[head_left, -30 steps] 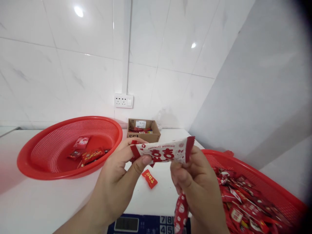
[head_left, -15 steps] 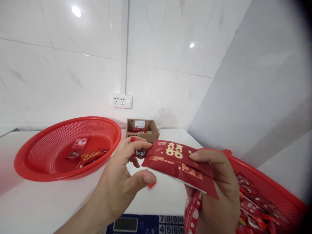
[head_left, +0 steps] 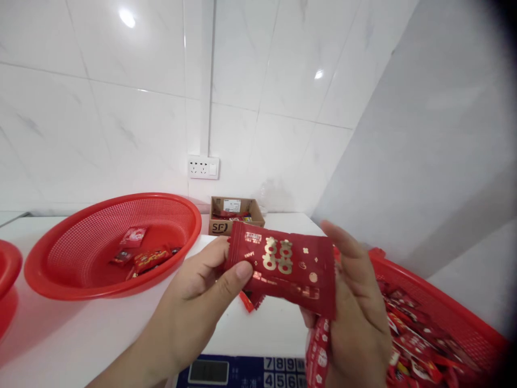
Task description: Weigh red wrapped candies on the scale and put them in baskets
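A dark red candy packet with gold characters is held up in front of me, its printed face towards me. My left hand pinches its left end, thumb across the front and fingers behind. Another red wrapper shows partly below it; whether the left hand holds that too is unclear. My right hand is at the packet's right end, thumb lifted off its face. Low in that palm, the right hand grips a red packet with white print; its lower part runs out of view.
A red plastic basket with a few packets stands left, another red rim beside it. A fuller red basket is at right. A small cardboard box stands by the wall, and a blue weighing scale lies in front.
The dark red packet has turned flatter towards me. My left thumb has come down onto its front, while my right thumb has lifted off. A red basket rim has appeared at far left.
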